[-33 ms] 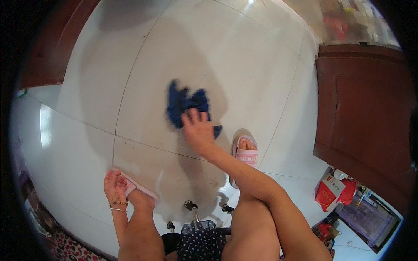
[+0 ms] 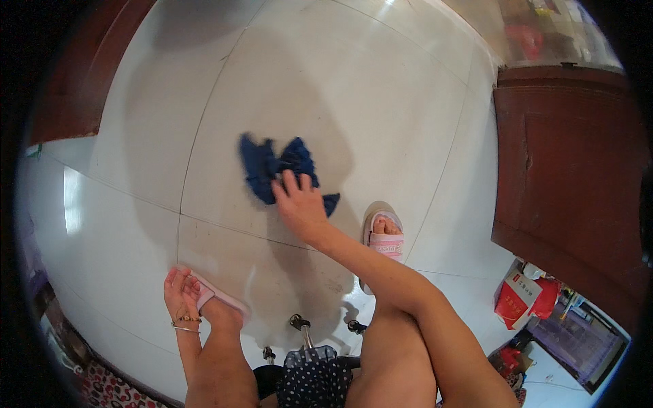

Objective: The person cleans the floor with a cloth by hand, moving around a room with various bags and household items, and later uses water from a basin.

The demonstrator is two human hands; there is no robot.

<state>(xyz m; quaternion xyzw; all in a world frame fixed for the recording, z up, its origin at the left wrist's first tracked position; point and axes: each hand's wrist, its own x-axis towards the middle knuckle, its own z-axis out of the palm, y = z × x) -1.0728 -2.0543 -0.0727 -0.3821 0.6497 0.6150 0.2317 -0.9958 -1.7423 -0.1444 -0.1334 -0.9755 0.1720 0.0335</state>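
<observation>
A crumpled dark blue cloth [image 2: 258,170] lies on the pale tiled floor ahead of me. On its near side, my right hand [image 2: 300,209] rests flat with the fingers spread, pressing the cloth down. One corner of it sticks out to the right of that hand, and part is hidden beneath the palm. My left hand [image 2: 180,289], with bracelets at the wrist, hangs beside my left foot in its pink slipper [image 2: 221,294]. Its fingers are loosely bent and apart, and nothing shows in them.
My right foot wears another pink slipper [image 2: 386,246], just right of the cloth. Small casters [image 2: 297,321] stand on the floor under my seat. A dark red wooden cabinet [image 2: 564,163] is on the right, with a red box [image 2: 518,299] below it. Brown wood [image 2: 75,88] borders the far left.
My right hand and the cloth have slid a little to the left across the floor. The left hand has stayed almost in place.
</observation>
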